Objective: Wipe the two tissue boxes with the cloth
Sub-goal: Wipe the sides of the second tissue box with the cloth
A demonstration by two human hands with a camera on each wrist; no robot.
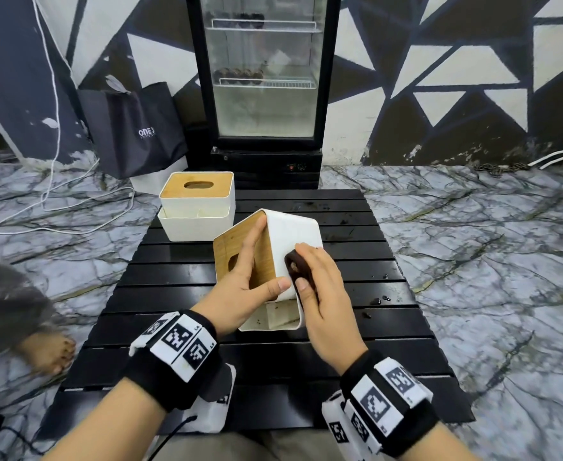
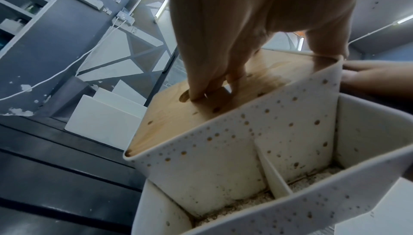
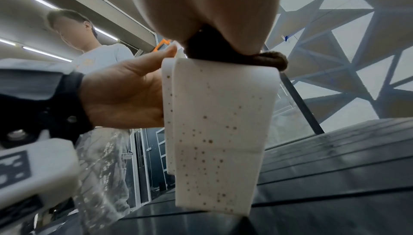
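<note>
Two tissue boxes (image 1: 196, 207) (image 1: 286, 247), one cloth (image 1: 298, 271)

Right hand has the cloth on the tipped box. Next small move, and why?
Probably drag the dark cloth down the white side of the tipped tissue box toward its lower end: brown specks dot that wall in the right wrist view. The right hand presses the cloth there, and the left hand steadies the wooden lid.

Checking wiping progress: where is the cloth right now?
In the head view, the dark cloth is under the right hand, pressed on the tilted tissue box's white side, mid-table.
</note>
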